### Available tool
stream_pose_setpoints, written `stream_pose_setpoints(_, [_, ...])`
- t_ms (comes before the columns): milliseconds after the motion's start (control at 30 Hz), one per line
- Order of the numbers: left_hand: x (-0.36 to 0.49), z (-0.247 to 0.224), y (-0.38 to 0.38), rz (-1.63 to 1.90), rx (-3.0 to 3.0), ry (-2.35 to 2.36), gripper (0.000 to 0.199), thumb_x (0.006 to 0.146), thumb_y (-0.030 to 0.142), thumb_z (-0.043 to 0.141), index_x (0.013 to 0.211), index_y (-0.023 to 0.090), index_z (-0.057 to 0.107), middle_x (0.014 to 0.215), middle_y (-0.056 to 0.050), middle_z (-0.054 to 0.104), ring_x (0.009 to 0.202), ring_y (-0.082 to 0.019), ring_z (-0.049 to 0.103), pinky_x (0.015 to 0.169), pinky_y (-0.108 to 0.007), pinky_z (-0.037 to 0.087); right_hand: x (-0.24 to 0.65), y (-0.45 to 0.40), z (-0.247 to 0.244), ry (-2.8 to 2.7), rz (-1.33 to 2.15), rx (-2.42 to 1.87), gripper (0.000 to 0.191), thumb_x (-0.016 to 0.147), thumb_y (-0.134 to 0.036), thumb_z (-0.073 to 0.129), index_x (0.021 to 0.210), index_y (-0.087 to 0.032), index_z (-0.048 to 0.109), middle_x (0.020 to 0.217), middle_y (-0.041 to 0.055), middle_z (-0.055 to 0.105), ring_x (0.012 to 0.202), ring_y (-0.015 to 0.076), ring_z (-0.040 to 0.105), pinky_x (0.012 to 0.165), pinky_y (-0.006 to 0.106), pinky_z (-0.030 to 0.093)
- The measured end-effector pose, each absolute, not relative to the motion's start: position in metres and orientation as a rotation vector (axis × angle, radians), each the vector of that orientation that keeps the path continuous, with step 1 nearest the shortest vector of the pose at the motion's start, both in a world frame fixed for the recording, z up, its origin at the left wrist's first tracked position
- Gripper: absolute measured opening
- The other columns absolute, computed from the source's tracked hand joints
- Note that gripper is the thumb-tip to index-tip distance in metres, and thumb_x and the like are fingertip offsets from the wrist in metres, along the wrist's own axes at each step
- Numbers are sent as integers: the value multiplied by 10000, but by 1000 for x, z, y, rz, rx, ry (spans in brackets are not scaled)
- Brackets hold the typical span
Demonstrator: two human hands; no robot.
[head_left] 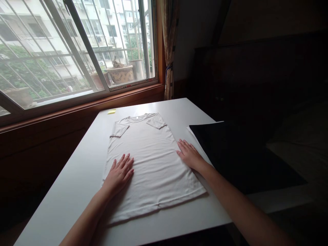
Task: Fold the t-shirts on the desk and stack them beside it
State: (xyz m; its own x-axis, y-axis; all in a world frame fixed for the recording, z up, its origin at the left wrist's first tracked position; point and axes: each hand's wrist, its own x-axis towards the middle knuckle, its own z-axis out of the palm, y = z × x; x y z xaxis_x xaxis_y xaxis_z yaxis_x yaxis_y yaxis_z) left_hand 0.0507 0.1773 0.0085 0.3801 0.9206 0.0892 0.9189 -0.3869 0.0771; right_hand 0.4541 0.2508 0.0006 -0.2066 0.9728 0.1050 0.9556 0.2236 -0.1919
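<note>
A white T-shirt [151, 160] lies spread on a white table, its neckline toward the window and its hem toward me. Both short sleeves are folded inward over the body, and slight wrinkles run across the cloth. My left hand [119, 173] rests flat on the left side of the shirt, fingers spread. At the shirt's right edge, my right hand [189, 154] lies palm down with its fingers apart, partly over the cloth. Neither hand holds anything.
The white table [66, 181] has a yellow sticky note [111, 111] near its far left corner. A black sheet-like item [241, 157] lies at the right, with a white edge beneath it. Beyond the table are a barred window and a tied curtain [169, 51].
</note>
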Motion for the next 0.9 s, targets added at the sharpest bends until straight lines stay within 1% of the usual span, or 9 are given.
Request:
stream_pose_setpoints(133, [48, 8, 158, 213, 2704, 1620, 560, 1071, 438, 371, 1612, 312, 297, 1694, -59, 258, 1573, -296, 209, 1244, -628, 219, 442, 224, 2, -2322, 77, -1672, 610, 1055, -373, 320, 1586, -78, 371, 1672, 139, 292, 1543, 272, 289, 1250, 466, 280])
stream_pose_setpoints(267, [35, 3, 141, 175, 2718, 1665, 588, 1063, 444, 401, 1620, 329, 254, 1681, -49, 289, 1559, -299, 253, 1243, -619, 240, 442, 188, -5, -2470, -11, -1445, 603, 1058, -398, 360, 1598, -129, 367, 1665, 128, 310, 1538, 276, 300, 1251, 493, 281])
stream_pose_setpoints(333, [25, 1, 136, 156, 2709, 1712, 602, 1060, 451, 405, 1625, 340, 227, 1683, -35, 279, 1557, -291, 263, 1244, -606, 252, 450, 177, -8, -2484, -45, -1452, 604, 1059, -408, 365, 1607, -153, 355, 1659, 119, 323, 1538, 281, 301, 1249, 515, 278])
stream_pose_setpoints(433, [12, -1, 130, 149, 2719, 1741, 617, 1056, 455, 411, 1629, 341, 210, 1686, -27, 267, 1553, -277, 276, 1248, -573, 273, 466, 170, -10, -2452, -68, -1529, 612, 1064, -428, 349, 1619, -171, 331, 1661, 108, 312, 1537, 277, 303, 1245, 514, 289])
stream_pose_setpoints(600, [5, -1, 124, 198, 2763, 1748, 626, 1044, 469, 430, 1625, 349, 228, 1682, -18, 284, 1544, -261, 304, 1254, -509, 286, 481, 162, -16, -2399, -101, -1565, 634, 1068, -440, 332, 1648, -199, 244, 1660, 91, 312, 1538, 275, 300, 1242, 524, 298])
stream_pose_setpoints(700, [8, 2, 121, 165, 2790, 1704, 619, 1044, 479, 423, 1621, 371, 227, 1680, -10, 292, 1543, -272, 308, 1256, -526, 270, 488, 159, -23, -2375, -108, -1582, 654, 1062, -458, 335, 1656, -213, 215, 1662, 92, 310, 1535, 283, 304, 1237, 531, 305])
stream_pose_setpoints(800, [17, 8, 120, 120, 2827, 1610, 631, 1050, 483, 414, 1629, 372, 187, 1681, -23, 293, 1542, -281, 310, 1259, -559, 239, 488, 164, -19, -2359, -64, -1617, 668, 1055, -485, 333, 1658, -223, 212, 1656, 101, 326, 1523, 292, 331, 1212, 535, 349])
stream_pose_setpoints(900, [33, 16, 130, 132, 2856, 1532, 630, 1058, 487, 402, 1634, 358, 181, 1681, -38, 296, 1540, -274, 317, 1260, -558, 236, 467, 174, -2, -2323, -28, -1631, 652, 1066, -474, 306, 1647, -183, 255, 1664, 113, 312, 1530, 288, 317, 1218, 516, 345])
